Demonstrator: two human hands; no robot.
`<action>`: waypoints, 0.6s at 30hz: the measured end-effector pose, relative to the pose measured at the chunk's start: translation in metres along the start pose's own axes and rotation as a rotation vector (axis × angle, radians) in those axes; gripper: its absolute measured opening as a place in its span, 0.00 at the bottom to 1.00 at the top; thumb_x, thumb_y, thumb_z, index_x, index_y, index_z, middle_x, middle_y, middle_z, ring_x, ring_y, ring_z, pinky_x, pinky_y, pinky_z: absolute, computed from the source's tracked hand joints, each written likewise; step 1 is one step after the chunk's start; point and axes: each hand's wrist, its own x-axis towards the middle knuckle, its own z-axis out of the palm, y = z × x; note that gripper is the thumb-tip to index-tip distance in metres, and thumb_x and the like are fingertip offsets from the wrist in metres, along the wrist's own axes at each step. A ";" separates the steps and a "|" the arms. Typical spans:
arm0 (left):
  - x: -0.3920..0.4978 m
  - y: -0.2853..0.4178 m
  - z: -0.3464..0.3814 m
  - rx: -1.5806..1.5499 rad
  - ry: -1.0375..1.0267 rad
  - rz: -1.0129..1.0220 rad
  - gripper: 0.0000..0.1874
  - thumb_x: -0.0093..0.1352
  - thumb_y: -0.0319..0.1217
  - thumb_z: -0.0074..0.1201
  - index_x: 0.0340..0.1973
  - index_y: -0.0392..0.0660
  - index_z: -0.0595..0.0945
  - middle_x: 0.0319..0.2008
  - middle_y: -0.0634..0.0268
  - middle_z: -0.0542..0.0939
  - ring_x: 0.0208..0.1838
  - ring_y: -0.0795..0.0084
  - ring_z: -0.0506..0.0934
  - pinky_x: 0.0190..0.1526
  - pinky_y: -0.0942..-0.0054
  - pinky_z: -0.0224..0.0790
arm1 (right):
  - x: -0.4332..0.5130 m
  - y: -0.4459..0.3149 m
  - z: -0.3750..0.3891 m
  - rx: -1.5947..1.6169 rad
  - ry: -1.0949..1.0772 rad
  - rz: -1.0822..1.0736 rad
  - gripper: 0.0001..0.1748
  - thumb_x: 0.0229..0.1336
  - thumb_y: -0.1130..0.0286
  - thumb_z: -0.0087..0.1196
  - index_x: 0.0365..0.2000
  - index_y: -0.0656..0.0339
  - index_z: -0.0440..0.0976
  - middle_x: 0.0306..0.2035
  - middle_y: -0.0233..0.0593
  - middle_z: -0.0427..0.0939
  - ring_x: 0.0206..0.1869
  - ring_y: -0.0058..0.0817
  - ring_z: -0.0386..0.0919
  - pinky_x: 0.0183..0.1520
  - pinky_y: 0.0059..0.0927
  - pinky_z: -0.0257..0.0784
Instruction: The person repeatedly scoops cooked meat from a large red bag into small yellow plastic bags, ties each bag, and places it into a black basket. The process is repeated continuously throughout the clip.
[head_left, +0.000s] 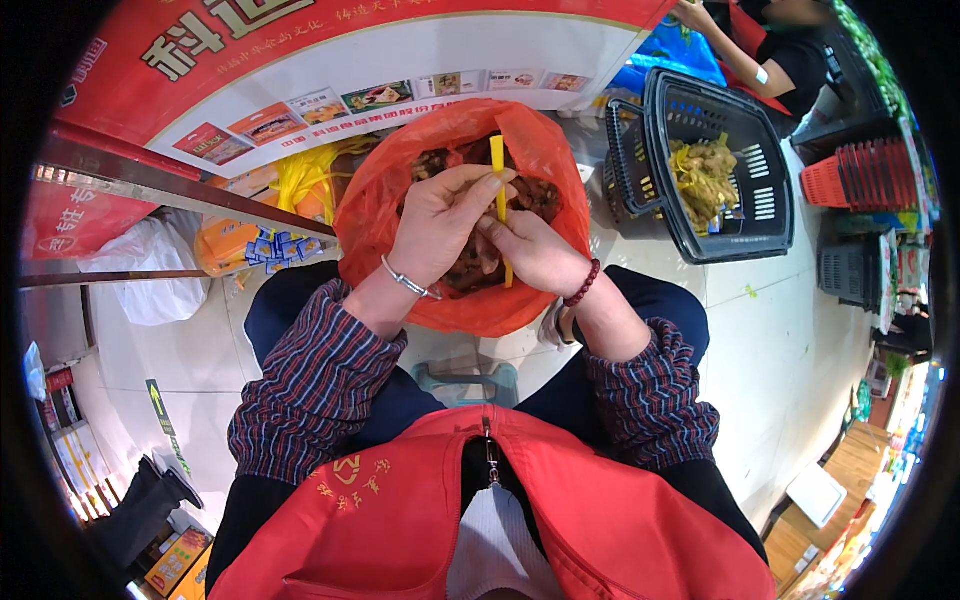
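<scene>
A narrow yellow strip (498, 154), which looks like a gathered mesh sleeve, runs upright between my hands. My left hand (450, 214) pinches it near the top between thumb and fingers. Lower down, my right hand (538, 251) grips the same strip, and its tail hangs out below. Both hands are above an open red plastic bag (551, 131) with its rim rolled wide. Brown, lumpy pieces (538, 196) that look like ginger lie inside, partly hidden by my hands.
A black plastic basket (772, 150) at right holds yellow net bags of ginger-like roots (703, 180). Yellow mesh strips (304, 180) and blue tags (281, 247) lie at left beside a metal rail (195, 196). A co-worker's arm (739, 64) is at upper right.
</scene>
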 end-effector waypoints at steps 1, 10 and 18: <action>0.000 0.000 0.000 -0.025 0.009 -0.027 0.14 0.75 0.32 0.52 0.51 0.37 0.82 0.38 0.66 0.84 0.41 0.81 0.78 0.45 0.80 0.70 | 0.000 -0.002 0.000 -0.025 0.010 0.045 0.16 0.71 0.66 0.44 0.40 0.72 0.71 0.33 0.42 0.78 0.34 0.28 0.76 0.42 0.31 0.73; -0.001 0.000 -0.008 -0.062 -0.067 -0.041 0.08 0.74 0.30 0.54 0.42 0.37 0.82 0.34 0.69 0.83 0.39 0.83 0.78 0.45 0.82 0.70 | -0.003 -0.023 -0.004 0.546 0.398 -0.317 0.20 0.66 0.73 0.52 0.57 0.65 0.71 0.51 0.40 0.77 0.51 0.23 0.74 0.54 0.26 0.70; -0.006 -0.002 -0.005 0.011 -0.073 -0.038 0.07 0.73 0.28 0.55 0.43 0.37 0.81 0.36 0.67 0.83 0.41 0.82 0.79 0.46 0.81 0.71 | 0.000 -0.020 -0.002 0.575 0.380 -0.292 0.11 0.66 0.72 0.56 0.46 0.67 0.77 0.44 0.33 0.79 0.43 0.17 0.75 0.48 0.21 0.71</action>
